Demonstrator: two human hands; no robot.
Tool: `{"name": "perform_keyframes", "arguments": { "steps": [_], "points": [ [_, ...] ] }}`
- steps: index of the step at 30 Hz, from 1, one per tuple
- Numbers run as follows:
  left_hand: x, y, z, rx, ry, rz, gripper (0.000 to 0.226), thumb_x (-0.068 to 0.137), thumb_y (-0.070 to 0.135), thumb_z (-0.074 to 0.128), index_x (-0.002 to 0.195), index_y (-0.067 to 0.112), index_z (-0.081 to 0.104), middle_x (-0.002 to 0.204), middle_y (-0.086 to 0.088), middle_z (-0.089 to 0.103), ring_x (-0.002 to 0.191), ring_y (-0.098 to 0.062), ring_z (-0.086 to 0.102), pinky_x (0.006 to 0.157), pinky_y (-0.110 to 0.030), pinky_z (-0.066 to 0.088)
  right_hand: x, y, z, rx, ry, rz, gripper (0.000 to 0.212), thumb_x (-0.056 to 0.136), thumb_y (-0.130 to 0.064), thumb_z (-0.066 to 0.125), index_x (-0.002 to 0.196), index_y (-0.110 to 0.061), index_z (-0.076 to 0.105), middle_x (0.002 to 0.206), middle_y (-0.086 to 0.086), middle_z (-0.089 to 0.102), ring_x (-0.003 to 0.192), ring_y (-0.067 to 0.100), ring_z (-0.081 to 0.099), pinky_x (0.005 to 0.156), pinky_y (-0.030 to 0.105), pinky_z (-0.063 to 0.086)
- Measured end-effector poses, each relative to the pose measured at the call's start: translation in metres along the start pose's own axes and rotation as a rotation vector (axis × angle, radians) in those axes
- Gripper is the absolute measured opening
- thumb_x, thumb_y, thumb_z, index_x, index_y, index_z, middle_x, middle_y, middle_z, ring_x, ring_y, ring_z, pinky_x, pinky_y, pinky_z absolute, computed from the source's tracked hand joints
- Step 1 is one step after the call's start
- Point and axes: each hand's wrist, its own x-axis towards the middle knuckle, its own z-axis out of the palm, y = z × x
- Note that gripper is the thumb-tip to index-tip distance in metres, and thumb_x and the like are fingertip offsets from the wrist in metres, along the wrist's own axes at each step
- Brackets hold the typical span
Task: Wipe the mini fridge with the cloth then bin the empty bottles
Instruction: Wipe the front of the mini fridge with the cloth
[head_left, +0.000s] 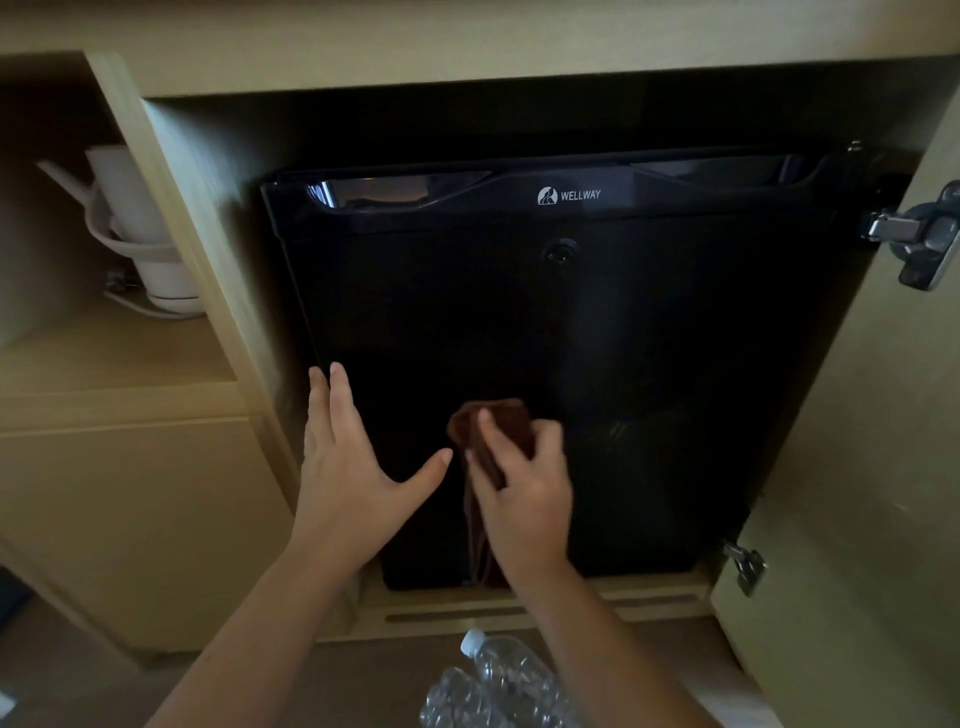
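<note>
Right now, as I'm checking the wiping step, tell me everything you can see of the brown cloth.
The brown cloth is soft-looking dark fabric, bunched and folded. The right hand grips it and holds its upper part against the lower front of the black Wellway mini fridge. A loose tail hangs down under the hand.

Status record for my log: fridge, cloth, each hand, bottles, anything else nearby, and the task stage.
fridge: black mini fridge, shut, inside a wooden cabinet; cabinet door open on the right
cloth: brown cloth against the fridge's lower front
right hand: right hand grips the cloth
left hand: left hand, fingers straight, appears to rest on the fridge's left edge
bottles: clear crumpled bottles lying below, in front of the cabinet
other: white kettle on left shelf
stage: wiping; bottles not yet binned
</note>
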Motion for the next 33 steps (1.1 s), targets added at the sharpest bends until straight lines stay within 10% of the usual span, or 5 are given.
{"name": "perform_keyframes", "arguments": {
  "steps": [4,14,24,29,33],
  "points": [
    [-0.002,0.004,0.004,0.016,0.011,-0.043,0.125,0.05,0.077,0.048,0.144,0.024,-0.013,0.154,0.0,-0.016,0.139,-0.015,-0.007,0.107,-0.035,0.01,0.004,0.008,-0.014,0.024,-0.056,-0.05,0.04,0.079,-0.019,0.069,0.119,-0.02,0.06,0.101,0.012,0.052,0.087,0.024,0.058,0.07,0.035,0.055],
    [0.0,0.007,0.008,-0.013,0.031,-0.037,0.119,0.058,0.067,0.059,0.144,0.025,-0.012,0.154,-0.001,-0.017,0.14,-0.021,-0.006,0.107,-0.038,0.012,0.045,0.043,-0.059,0.059,0.418,0.264,0.038,0.082,-0.017,0.066,0.12,-0.015,0.059,0.108,-0.002,0.036,0.096,0.005,0.046,0.088,0.002,0.034],
    [-0.003,0.021,-0.002,0.102,0.12,0.086,0.105,0.065,0.062,0.056,0.146,0.013,0.01,0.155,-0.01,-0.005,0.141,-0.027,0.001,0.11,-0.051,0.017,0.008,0.0,-0.01,-0.053,-0.019,-0.038,0.044,0.077,-0.019,0.07,0.119,-0.02,0.059,0.105,0.013,0.053,0.091,0.022,0.056,0.071,0.028,0.054],
    [-0.003,0.052,0.014,0.058,0.142,0.205,0.092,0.071,0.049,0.063,0.143,0.009,0.021,0.154,-0.012,0.0,0.141,-0.026,0.001,0.109,-0.056,0.015,0.056,0.02,-0.065,0.13,0.314,0.233,0.04,0.081,-0.018,0.067,0.12,-0.018,0.059,0.105,0.001,0.038,0.091,0.004,0.044,0.087,0.001,0.032],
    [-0.005,0.069,0.032,0.096,0.1,0.345,0.086,0.074,0.046,0.064,0.141,0.007,0.025,0.153,-0.014,0.002,0.141,-0.026,0.001,0.108,-0.049,0.007,0.114,0.042,-0.114,0.133,0.551,0.453,0.039,0.083,-0.024,0.064,0.121,-0.018,0.058,0.104,0.004,0.037,0.082,0.002,0.041,0.072,-0.012,0.021]
  ]
}}
